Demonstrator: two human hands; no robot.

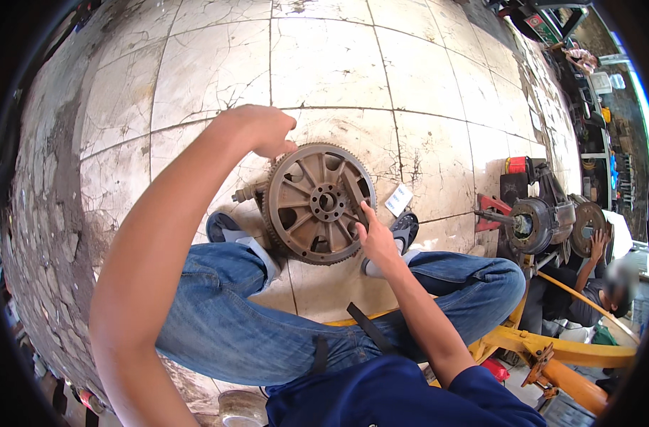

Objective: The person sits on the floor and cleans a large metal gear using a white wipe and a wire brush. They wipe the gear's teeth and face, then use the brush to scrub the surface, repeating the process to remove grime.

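Note:
A rusty brown flywheel (pixel 301 193) with a toothed rim, spokes and a bolt-holed hub faces up between my feet. Across its right side lies a flat brown bar (pixel 353 188). My right hand (pixel 379 240) has its thumb and forefinger around the bar's near end. At the flywheel's far left edge, my left hand (pixel 260 130) is curled with its fingertips close to the toothed rim; whatever it holds, if anything, is hidden. A metal shaft-like part (pixel 247 192) sticks out to the left from beneath the flywheel.
A small white printed packet (pixel 399 200) lies on the tiles right of the flywheel. Farther right stand a red stand (pixel 489 213) and a wheel hub with drum (pixel 529 225). A co-worker's hand (pixel 599 244) touches a disc there. Behind me runs a yellow frame (pixel 552 349).

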